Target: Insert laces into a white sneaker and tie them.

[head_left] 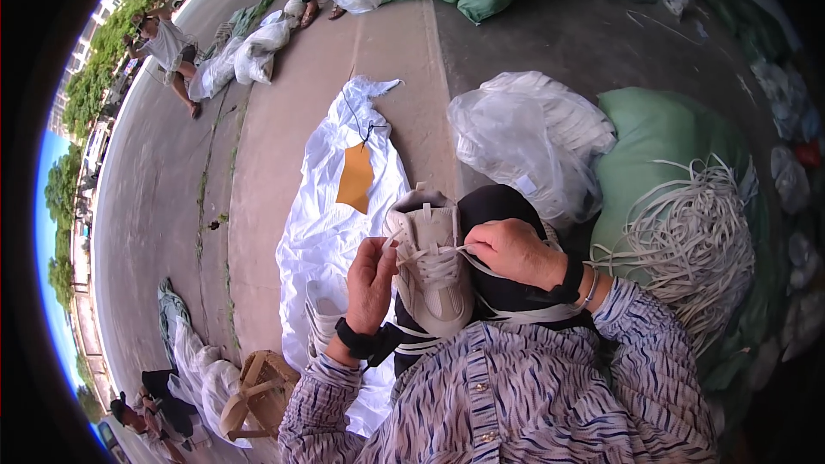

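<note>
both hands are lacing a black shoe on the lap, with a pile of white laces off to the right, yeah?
Not quite: the shoe is beige, not black. The head view shows it on the lap, with the left hand and the right hand pulling its white lace, and the pile of white laces to the right.

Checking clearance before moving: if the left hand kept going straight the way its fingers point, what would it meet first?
The left hand points up and slightly right, pinching a white lace. Going on, it would likely first meet the beige lace-up sneaker near its upper eyelets; beyond lies the white plastic sheet. Depth is uncertain.
</note>
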Available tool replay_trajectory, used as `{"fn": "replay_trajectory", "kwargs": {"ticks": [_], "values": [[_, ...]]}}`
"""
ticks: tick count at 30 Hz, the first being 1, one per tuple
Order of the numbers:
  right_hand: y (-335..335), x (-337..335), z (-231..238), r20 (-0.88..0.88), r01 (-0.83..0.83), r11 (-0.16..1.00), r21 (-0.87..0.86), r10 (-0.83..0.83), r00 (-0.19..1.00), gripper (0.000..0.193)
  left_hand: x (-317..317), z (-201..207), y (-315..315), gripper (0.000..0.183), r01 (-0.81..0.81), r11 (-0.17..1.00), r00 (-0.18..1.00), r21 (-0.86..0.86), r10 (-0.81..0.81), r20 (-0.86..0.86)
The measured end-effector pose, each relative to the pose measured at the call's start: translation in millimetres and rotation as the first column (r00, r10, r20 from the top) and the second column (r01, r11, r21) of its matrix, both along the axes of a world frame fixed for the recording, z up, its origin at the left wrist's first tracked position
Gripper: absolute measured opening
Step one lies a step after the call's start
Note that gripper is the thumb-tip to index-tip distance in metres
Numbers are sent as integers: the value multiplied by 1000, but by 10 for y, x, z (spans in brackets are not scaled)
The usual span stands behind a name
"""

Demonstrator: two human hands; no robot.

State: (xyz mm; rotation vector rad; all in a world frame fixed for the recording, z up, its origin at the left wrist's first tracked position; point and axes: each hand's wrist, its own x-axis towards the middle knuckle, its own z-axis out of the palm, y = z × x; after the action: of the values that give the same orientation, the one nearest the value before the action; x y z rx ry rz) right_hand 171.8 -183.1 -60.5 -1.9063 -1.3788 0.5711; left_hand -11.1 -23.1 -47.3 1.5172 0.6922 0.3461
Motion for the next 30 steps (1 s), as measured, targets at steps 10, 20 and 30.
{"fn": "replay_trajectory", "kwargs": {"ticks": [10, 20, 30], "values": [[-108, -318, 167, 177, -400, 913, 77, 383, 907, 6, 171, 9, -69, 15, 129, 725, 990, 677, -52, -133], [-166, -326, 42, -5, -108, 993, 55, 108, 994, 31, 241, 165, 4, 18, 286, 760, 957, 583, -191, -220], [-74, -258, 51, 120, -236, 971, -25, 237, 964, 44, 449, 283, -56, 8, 407, 292, 913, 866, -103, -394]]}}
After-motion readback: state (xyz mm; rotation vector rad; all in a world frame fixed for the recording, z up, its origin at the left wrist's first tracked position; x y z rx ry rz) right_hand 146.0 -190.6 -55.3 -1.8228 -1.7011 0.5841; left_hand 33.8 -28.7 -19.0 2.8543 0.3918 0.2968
